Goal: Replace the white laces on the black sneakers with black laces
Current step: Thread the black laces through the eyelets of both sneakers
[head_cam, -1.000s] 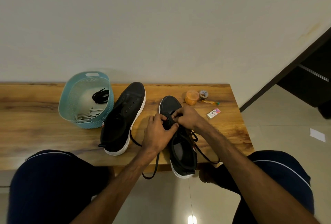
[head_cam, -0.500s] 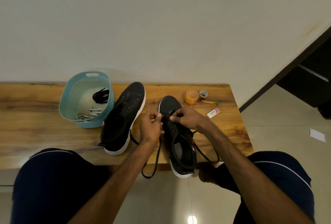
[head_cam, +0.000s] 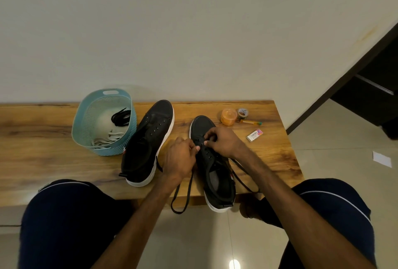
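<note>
Worktop: wooden worktop [head_cam: 43, 161] is running along a pale wall, its right end stopping beside a dark doorway, with tiled floor showing past it and below the near edge.
Left grip: left hand [head_cam: 178, 161] is pinching the black lace [head_cam: 187, 193] beside the left eyelet row, fingers curled, back of the hand facing up.
Right grip: right hand [head_cam: 224, 141] is arching over the toe-end eyelets, thumb and forefinger closing on the same lace, other fingers curling onto the upper.
Lace run: one loop is hanging off the near edge under the left hand; the other end is trailing over the wood on the shoe's right.
Working sneaker [head_cam: 217, 182]: lying toe toward the wall, heel overhanging the near edge.
Second sneaker [head_cam: 146, 146]: lying just to the left, eyelets open, angled, its side close against the basket [head_cam: 86, 126].
Basket contents: white laces [head_cam: 107, 138] and a bundled spare black lace [head_cam: 120, 117] are lying inside.
Open room: bare wood is stretching left of the basket and between the right wrist and the eraser box [head_cam: 254, 135].
Far right corner: orange tub [head_cam: 228, 116], tape roll [head_cam: 242, 112] and pen [head_cam: 251, 121] are sitting together near the wall.
Forearms: both are reaching in between the knees and converging on the shoe.
</note>
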### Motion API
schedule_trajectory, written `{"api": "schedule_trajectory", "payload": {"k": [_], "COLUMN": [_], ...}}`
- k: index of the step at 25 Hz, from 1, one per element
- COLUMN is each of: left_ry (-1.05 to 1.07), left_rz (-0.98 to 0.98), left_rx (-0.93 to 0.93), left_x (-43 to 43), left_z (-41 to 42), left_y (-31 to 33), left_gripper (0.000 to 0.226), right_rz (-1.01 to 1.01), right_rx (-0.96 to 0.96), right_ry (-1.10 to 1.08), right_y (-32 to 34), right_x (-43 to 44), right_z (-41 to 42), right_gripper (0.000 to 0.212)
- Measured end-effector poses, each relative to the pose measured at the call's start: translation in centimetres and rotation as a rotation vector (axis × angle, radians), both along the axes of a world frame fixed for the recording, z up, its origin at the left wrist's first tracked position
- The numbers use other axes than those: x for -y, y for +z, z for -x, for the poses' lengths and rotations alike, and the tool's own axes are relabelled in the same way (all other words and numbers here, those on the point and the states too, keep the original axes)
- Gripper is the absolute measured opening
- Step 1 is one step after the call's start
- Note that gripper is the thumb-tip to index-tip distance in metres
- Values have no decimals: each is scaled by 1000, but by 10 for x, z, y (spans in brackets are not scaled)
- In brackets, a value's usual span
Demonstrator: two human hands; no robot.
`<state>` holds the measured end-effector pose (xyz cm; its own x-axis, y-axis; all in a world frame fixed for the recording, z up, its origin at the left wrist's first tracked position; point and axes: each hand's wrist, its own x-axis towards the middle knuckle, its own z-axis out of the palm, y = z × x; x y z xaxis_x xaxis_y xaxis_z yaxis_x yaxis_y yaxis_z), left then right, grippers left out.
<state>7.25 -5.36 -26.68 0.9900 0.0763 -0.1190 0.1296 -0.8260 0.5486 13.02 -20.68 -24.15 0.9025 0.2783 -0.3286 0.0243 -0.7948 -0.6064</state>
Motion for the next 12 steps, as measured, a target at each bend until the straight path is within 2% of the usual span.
{"api": "schedule_trajectory", "payload": {"k": [1,3,5,6,8,10,11,12], "left_ry": [25,128,237,281,364,481,528,549], "left_rz": [95,416,744,853,1154,1567,1662,1602], "left_rx": [-3,-40,-106,-107,-34,112,171,213], "left_x": [-4,-10,-6,-1,2,-15,-28,-40], "left_z": [-1,-1,3,6,7,2,-2,-6], "left_y": [2,6,16,20,35,49,54,57], "left_gripper": [19,21,22,24,26,27,27,27], "right_rz": [34,128,192,216,220,180,166,158], "right_rx": [71,164,117,86,77,98,101,102], "right_ry": [-24,-49,-6,17,18,-9,-25,-41], "right_y": [0,-6,-17,-24,-35,-42,-44,-46], "right_x": [-1,-2,1,3,7,7,7,7], "right_z": [6,26,47,54,60,59,59,58], "right_gripper": [28,53,81,88,90,90,90,91]}}
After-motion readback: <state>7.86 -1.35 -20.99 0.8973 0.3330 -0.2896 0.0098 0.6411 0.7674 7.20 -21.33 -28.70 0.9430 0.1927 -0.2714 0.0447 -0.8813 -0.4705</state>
